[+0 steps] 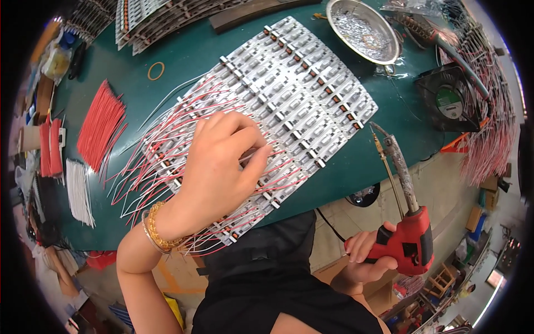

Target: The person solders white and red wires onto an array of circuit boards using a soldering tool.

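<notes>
My left hand (219,167) lies over a wide sheet of white strip boards (300,94) on the green table, fingers bent and pinching at a thin white wire near the red and white leads (150,167) soldered along the sheet's left edge. A gold bead bracelet circles that wrist. My right hand (364,259) grips the red handle of a soldering gun (409,234), held off the table's near edge. Its grey barrel and tip (384,133) point up toward the sheet's right corner without touching it.
A bundle of cut red wires (100,125) and a bundle of white wires (78,192) lie at the left. A round metal dish (361,30) stands at the back, a black fan (450,100) at the right, more strip boards (150,22) at the back left, and a rubber band (156,70).
</notes>
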{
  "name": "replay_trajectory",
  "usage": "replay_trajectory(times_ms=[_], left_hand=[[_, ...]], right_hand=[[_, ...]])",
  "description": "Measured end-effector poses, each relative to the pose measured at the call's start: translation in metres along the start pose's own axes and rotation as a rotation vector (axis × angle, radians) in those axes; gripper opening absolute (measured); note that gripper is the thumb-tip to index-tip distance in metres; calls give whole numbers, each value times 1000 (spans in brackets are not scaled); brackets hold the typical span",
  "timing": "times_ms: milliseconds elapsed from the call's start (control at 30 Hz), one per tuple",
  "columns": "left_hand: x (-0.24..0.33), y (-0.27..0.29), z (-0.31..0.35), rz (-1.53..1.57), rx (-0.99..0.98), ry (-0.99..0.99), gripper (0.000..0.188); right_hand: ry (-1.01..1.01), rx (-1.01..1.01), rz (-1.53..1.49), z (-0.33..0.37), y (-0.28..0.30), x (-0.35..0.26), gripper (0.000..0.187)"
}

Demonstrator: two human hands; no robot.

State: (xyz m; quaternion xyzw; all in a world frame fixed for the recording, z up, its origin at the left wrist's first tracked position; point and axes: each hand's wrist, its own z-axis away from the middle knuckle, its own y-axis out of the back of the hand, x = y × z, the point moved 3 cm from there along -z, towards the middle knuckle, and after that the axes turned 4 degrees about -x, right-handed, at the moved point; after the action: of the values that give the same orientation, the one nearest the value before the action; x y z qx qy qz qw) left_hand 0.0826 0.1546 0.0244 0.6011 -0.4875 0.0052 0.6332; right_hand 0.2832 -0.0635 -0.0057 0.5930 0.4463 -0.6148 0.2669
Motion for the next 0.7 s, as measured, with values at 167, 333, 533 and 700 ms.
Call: replay_trajectory(times_ms=[167,333,533,700], left_hand=[[9,28,3,-18,139,-61,15],[17,15,1,-37,65,-125,13],[16,-1,2,-61,-32,-24,12],[15,-18,5,-100,74,-55,14]], right_hand=[[-7,-14,23,0,1,0,87],[-73,-71,42,5,0,-4,91],[-323,-43,22,46,43,21,109],[-202,-292,226,27,26,12,110]])
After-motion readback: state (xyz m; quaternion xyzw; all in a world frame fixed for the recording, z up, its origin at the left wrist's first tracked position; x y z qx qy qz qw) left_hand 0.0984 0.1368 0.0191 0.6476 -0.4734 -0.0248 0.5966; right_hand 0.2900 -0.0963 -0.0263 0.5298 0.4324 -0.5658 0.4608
